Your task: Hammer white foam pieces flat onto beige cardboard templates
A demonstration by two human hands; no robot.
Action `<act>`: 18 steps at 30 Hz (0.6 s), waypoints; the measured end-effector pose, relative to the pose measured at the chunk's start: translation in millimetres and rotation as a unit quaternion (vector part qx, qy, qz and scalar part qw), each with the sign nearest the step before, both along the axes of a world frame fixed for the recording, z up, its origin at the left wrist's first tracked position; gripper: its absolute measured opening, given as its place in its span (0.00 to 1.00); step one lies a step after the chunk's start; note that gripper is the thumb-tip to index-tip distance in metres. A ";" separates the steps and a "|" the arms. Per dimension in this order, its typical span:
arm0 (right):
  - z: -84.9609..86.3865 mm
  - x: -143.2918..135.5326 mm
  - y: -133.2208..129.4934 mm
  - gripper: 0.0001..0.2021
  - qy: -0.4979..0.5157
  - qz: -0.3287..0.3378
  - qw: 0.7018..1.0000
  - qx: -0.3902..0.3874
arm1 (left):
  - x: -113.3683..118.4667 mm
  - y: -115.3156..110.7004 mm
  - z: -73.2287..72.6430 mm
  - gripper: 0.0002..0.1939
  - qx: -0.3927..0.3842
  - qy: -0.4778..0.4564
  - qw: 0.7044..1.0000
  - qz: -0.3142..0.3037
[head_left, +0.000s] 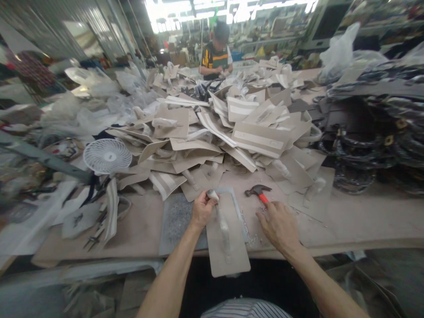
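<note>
Evidently, the left hand (203, 210) pinches a small whitish piece (213, 195) at the beige panel (236, 236), which overhangs the table (359, 223); the right hand (280, 225) grips the hammer (259, 191). The panel looks light, bendable, best held by its edges; the hammer, head-heavy, by its handle (263, 198).

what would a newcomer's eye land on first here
The big heap of beige panels sprawling across the table would probably catch the eye first. Next might come the red-handled hammer at the right hand, then the round white fan grille left of the heap.
</note>
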State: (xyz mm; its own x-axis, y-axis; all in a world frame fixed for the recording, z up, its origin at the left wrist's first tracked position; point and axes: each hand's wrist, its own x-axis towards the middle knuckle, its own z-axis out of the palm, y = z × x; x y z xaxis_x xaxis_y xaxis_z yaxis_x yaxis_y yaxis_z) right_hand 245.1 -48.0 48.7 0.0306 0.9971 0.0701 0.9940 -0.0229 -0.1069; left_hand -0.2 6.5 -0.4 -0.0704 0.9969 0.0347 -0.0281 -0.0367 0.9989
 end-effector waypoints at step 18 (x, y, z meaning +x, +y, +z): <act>72.6 -16.5 -2.8 0.17 0.457 -0.004 0.884 -0.100 | 4.1 -7.7 1.6 0.10 0.110 0.202 0.973 -0.024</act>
State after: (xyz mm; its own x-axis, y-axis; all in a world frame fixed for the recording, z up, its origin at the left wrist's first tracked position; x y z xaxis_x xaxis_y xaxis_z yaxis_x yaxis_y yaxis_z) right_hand 228.5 -50.9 121.3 -0.0094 0.9864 -0.1641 0.4941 -0.1381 -0.8583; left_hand 3.9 -1.2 1.1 0.0392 0.9640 0.2632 0.3585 -0.2594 0.8968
